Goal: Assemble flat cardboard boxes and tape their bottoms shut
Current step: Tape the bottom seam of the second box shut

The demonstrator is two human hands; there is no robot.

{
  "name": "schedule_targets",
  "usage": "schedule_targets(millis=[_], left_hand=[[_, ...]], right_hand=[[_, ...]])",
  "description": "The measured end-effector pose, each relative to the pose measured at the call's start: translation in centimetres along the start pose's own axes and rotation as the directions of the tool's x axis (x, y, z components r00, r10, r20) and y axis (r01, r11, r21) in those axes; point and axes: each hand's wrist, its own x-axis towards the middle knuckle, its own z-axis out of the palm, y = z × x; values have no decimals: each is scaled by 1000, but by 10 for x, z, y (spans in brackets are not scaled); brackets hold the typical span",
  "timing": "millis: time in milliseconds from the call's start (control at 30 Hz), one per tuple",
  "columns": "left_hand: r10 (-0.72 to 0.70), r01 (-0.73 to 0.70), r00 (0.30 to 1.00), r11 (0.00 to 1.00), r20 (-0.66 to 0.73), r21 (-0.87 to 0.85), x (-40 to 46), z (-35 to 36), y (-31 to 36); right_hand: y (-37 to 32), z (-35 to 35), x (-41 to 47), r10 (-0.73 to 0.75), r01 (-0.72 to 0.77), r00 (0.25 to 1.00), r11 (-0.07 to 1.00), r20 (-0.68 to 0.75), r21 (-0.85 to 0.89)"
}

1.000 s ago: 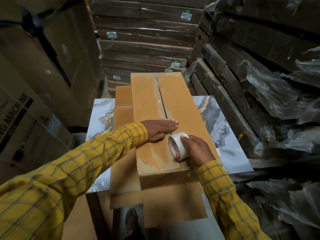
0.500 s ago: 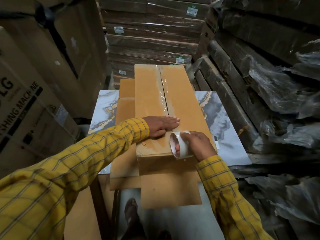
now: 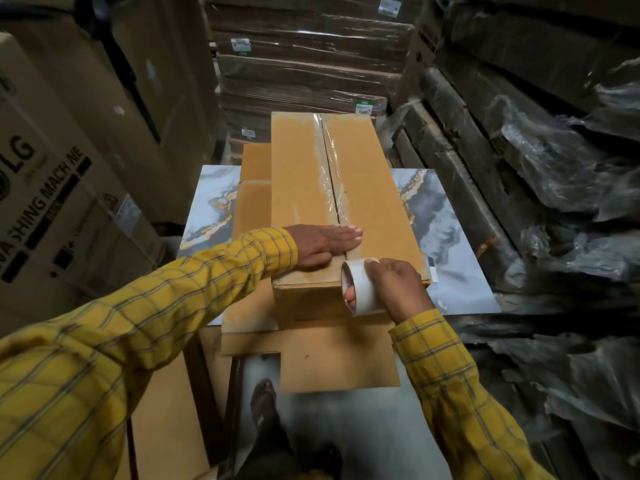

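A long brown cardboard box (image 3: 374, 202) lies bottom-up on a marble-patterned table (image 3: 446, 237). Clear tape (image 3: 327, 161) runs along its centre seam from the far end toward me. My left hand (image 3: 322, 245) presses flat on the seam near the box's near end, fingers straight. My right hand (image 3: 394, 289) grips a white tape roll (image 3: 360, 289) at the box's near edge, fingers inside its core. Flat cardboard sheets (image 3: 252, 216) lie under the box and overhang the table toward me.
Large cartons, one marked LG washing machine (image 3: 45, 188), stand on the left. Stacked flat cartons (image 3: 304, 67) fill the back. Plastic-wrapped bundles (image 3: 554, 168) crowd the right. A sandalled foot (image 3: 263, 400) shows on the floor below the table.
My right hand has drawn the tape roll toward me, from on top of the box to its near edge. The taped stretch of seam has grown. My left hand stays pressed on the seam.
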Motion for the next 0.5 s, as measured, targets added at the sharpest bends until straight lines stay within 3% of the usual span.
schedule_targets(millis=[167, 500], left_hand=[[-9, 9, 1000, 1000, 4, 12, -2, 2, -1], [15, -14, 1000, 998, -15, 61, -4, 0, 1]], right_hand=[[34, 9, -6, 146, -148, 989, 986, 38, 74], [75, 25, 7, 119, -120, 993, 993, 26, 20]])
